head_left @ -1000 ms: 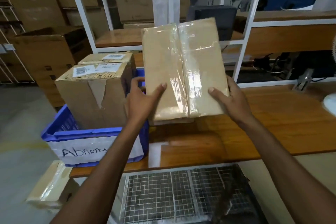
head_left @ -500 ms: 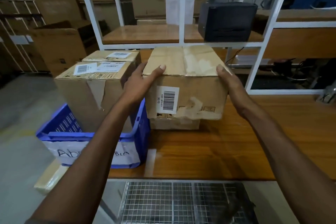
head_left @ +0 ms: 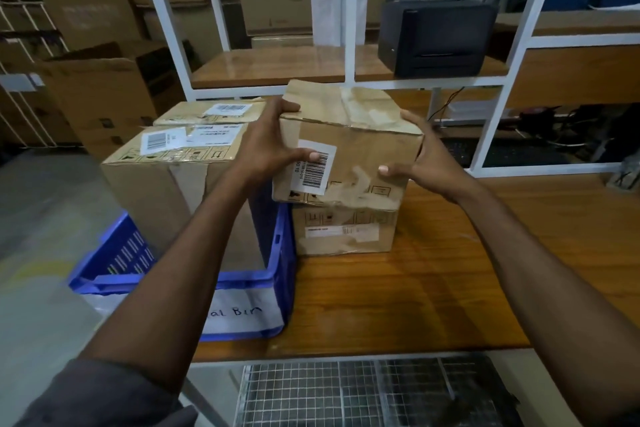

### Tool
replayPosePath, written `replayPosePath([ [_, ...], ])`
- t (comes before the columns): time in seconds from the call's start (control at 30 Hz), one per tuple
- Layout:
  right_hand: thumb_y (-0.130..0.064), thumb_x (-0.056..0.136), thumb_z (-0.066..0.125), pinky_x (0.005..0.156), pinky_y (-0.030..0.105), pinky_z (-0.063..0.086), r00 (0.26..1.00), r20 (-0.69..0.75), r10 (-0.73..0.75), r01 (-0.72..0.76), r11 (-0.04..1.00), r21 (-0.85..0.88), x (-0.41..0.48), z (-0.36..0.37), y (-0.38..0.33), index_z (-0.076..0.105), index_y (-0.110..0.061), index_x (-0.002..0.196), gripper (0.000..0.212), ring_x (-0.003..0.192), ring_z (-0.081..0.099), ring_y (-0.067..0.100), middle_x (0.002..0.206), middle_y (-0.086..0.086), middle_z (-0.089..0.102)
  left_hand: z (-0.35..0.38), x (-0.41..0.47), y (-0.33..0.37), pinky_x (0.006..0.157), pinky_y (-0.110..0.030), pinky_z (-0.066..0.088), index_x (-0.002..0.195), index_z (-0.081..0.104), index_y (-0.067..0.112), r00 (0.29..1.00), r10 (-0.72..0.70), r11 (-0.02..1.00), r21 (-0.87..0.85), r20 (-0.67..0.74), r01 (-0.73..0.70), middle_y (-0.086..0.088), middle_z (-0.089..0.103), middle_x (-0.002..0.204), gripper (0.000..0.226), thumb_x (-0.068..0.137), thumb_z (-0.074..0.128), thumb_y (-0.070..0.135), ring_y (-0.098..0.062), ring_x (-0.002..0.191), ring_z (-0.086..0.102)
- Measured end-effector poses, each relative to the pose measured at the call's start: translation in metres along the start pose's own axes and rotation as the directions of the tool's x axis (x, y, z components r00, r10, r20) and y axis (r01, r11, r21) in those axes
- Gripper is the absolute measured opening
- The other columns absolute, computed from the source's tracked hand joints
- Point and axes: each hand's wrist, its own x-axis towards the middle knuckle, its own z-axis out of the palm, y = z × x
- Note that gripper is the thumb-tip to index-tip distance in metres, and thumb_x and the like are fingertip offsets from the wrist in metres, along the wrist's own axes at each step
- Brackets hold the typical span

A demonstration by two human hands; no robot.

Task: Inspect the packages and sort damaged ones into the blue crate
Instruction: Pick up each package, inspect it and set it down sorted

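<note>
While both hands grip it, the crumpled package (head_left: 360, 146) hangs over a second box (head_left: 346, 234) on the table (head_left: 450, 274) | left hand (head_left: 266, 149): thumb on barcode label (head_left: 317, 172), fingers over top edge | right hand (head_left: 427, 163): clasps right side (thumb in front) | blue crate (head_left: 281, 253): just left, two boxes (head_left: 166, 194) inside

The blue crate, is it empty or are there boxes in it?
Not empty: a large cardboard box stands inside the blue crate, rising well above its rim.

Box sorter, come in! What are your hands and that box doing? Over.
Left hand and right hand both grip the taped box. Held over a second box on the table. Blue crate alongside, two boxes inside.
</note>
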Motion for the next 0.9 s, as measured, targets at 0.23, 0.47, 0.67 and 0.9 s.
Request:
replayPosePath([
  [0.23, -0.018, 0.068, 0.097, 0.101, 0.039, 0.057, 0.998, -0.037, -0.041, 0.039, 0.997, -0.063, 0.020, 0.001, 0.013, 0.035, -0.042, 0.154, 0.109, 0.127, 0.056, 0.010, 0.146, -0.009, 0.048, 0.021, 0.008, -0.022, 0.089, -0.032, 0.055, 0.131, 0.046, 0.023, 1.000, 0.012, 0.998, 0.061, -0.024, -0.010, 0.008, 0.055, 0.123, 0.083, 0.066, 0.097, 0.026, -0.013, 0.112, 0.057],
  [0.47, -0.016, 0.068, 0.096, 0.106, 0.047, 0.054, 0.998, -0.039, -0.053, 0.049, 0.994, -0.100, 0.032, 0.000, 0.025, 0.041, -0.042, 0.151, 0.103, 0.134, 0.052, 0.015, 0.150, -0.010, 0.045, 0.041, 0.013, -0.036, 0.090, -0.037, 0.059, 0.129, 0.044, 0.019, 0.999, 0.018, 0.995, 0.100, -0.038, -0.014, -0.005, 0.057, 0.137, 0.080, 0.068, 0.095, 0.025, -0.013, 0.115, 0.055],
  [0.67, -0.015, 0.068, 0.097, 0.103, 0.043, 0.056, 0.999, -0.038, -0.031, 0.028, 0.995, -0.095, 0.039, 0.003, 0.033, 0.039, -0.042, 0.152, 0.106, 0.130, 0.054, 0.015, 0.148, -0.010, 0.045, 0.042, 0.018, -0.037, 0.087, -0.043, 0.061, 0.128, 0.044, 0.023, 0.999, 0.009, 0.986, 0.169, -0.031, -0.004, -0.007, 0.061, 0.136, 0.080, 0.067, 0.095, 0.031, -0.024, 0.115, 0.065],
  [0.9, -0.016, 0.067, 0.097, 0.106, 0.045, 0.054, 0.999, -0.041, -0.026, 0.023, 0.997, -0.073, 0.040, 0.009, 0.036, 0.033, -0.045, 0.153, 0.111, 0.134, 0.051, 0.019, 0.153, -0.004, 0.043, 0.042, 0.020, -0.038, 0.096, -0.049, 0.056, 0.132, 0.051, 0.027, 0.999, 0.028, 0.975, 0.223, -0.034, -0.020, -0.007, 0.054, 0.145, 0.078, 0.067, 0.095, 0.029, -0.028, 0.129, 0.055],
])
